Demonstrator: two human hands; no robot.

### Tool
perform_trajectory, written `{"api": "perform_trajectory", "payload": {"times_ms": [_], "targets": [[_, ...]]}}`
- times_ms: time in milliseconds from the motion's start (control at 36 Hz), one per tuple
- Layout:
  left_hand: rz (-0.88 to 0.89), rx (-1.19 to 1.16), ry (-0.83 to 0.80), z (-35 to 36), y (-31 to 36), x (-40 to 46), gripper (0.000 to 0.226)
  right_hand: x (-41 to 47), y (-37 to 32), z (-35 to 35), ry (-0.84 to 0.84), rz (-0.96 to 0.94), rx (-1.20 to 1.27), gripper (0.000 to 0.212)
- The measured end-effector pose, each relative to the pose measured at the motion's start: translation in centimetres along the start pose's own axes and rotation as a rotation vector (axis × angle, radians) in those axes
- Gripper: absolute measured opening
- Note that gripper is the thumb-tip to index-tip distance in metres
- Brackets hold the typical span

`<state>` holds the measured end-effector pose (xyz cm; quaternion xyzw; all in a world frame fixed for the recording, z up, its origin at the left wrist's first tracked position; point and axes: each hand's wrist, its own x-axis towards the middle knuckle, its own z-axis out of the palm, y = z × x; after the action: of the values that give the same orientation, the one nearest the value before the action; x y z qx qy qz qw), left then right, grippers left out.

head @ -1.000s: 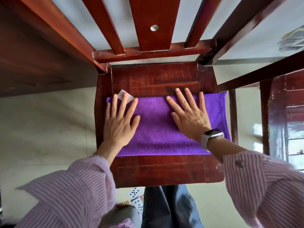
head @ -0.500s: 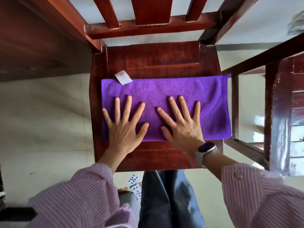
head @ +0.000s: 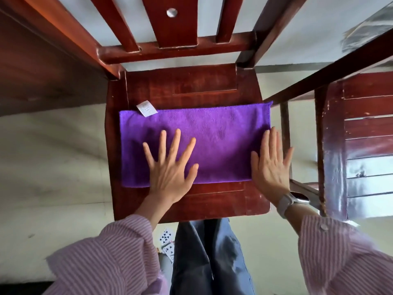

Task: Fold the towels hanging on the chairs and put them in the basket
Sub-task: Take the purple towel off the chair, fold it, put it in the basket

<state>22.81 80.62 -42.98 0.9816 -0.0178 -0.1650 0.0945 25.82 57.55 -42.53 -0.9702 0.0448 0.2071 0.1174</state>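
A person in a striped shirt smooths a purple towel on the seat of a dark wooden chair, seen from a head-worn camera. At far left, bare floor runs beside the seat. The towel lies as a flat, long strip across the seat, a white care label sticking out at its far left corner. The left hand rests palm-down on the towel's near left half, fingers spread and grasping nothing. To the right, the right hand, a watch on its wrist, lies flat and unclenched at the towel's right end, by the seat's edge. A second wooden chair stands just beside, at right. No basket is in view.

The fold appears partly done, with the strip being pressed flat. The next move likely calls for pinching one short end, carrying it over to meet the other while the corners stay aligned, then finding the basket.
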Motion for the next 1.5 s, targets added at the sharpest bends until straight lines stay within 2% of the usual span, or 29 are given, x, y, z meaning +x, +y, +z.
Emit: {"api": "perform_trajectory", "payload": {"times_ms": [139, 222, 306, 417, 639, 722, 778, 806, 889, 944, 1000, 1028, 1083, 1139, 1222, 1278, 1333, 1444, 1500], "targets": [[0.028, 0.037, -0.057, 1.3, 2.3, 0.8, 0.064, 0.2, 0.6, 0.6, -0.074, -0.018, 0.059, 0.069], [0.007, 0.056, -0.085, 1.7, 2.3, 0.9, 0.064, 0.3, 0.4, 0.4, -0.024, 0.055, 0.344, 0.064], [0.006, 0.076, -0.097, 1.6, 2.3, 0.9, 0.064, 0.8, 0.7, 0.0, 0.059, 0.272, 0.590, 0.052], [-0.004, 0.104, -0.125, 1.3, 2.4, 1.0, 0.064, 1.4, 1.0, -0.9, 0.014, 0.377, 0.553, 0.031], [-0.008, 0.146, -0.218, 0.8, 2.6, 1.2, 0.065, 1.8, 0.1, -1.9, 0.039, 0.489, 0.492, 0.025], [0.009, 0.093, -0.235, 0.0, 2.6, 1.3, 0.065, 1.2, -0.6, -2.5, 0.090, 0.455, 0.594, 0.020], [-0.024, -0.055, -0.239, -0.7, 2.8, 1.5, 0.063, 0.6, -1.3, -3.5, 0.101, 0.398, 0.730, 0.015], [-0.062, -0.206, -0.204, -1.5, 3.0, 1.6, 0.058, 0.1, -1.8, -4.0, 0.111, 0.351, 0.785, 0.012], [-0.338, -0.945, -0.036, -5.3, 3.6, 2.1, 0.029, -1.5, -4.1, -5.4, 0.100, 0.137, 0.900, 0.016], [-0.547, -1.424, -0.124, -7.0, 3.3, 2.1, 0.025, -2.6, -5.8, -5.6, -0.069, -0.062, 0.980, 0.018], [-0.657, -1.603, -0.203, -7.4, 2.8, 1.9, 0.024, -3.1, -7.3, -5.2, -0.304, -0.196, 1.003, 0.028], [-0.689, -1.612, -0.207, -7.3, 2.7, 1.7, 0.024, -3.0, -7.7, -4.9, -0.380, -0.202, 0.992, 0.033], [-0.721, -1.536, -0.193, -7.1, 3.1, 1.6, 0.020, -2.6, -8.0, -4.3, -0.414, -0.150, 0.964, 0.038], [-0.704, -1.337, -0.112, -6.3, 3.4, 1.8, 0.013, -2.2, -7.9, -3.7, -0.384, -0.116, 0.946, 0.042], [-0.564, -0.969, 0.071, -4.9, 3.8, 2.5, 0.023, -1.9, -7.5, -3.1, -0.345, -0.129, 0.942, 0.043], [-0.513, -0.766, 0.109, -4.5, 4.4, 3.0, 0.023, -1.8, -7.2, -3.0, -0.328, -0.109, 0.960, 0.045], [-0.532, -0.703, 0.164, -4.7, 4.9, 3.1, 0.021, -2.1, -7.0, -3.3, -0.267, -0.072, 0.960, 0.045], [-0.544, -0.707, 0.319, -6.2, 5.1, 2.4, 0.025, -2.1, -7.0, -4.0, 0.012, -0.110, 0.754, 0.041], [-0.531, -0.699, 0.368, -6.8, 4.3, 1.6, 0.031, -2.1, -7.7, -4.0, 0.026, -0.189, 0.675, 0.048]]}}
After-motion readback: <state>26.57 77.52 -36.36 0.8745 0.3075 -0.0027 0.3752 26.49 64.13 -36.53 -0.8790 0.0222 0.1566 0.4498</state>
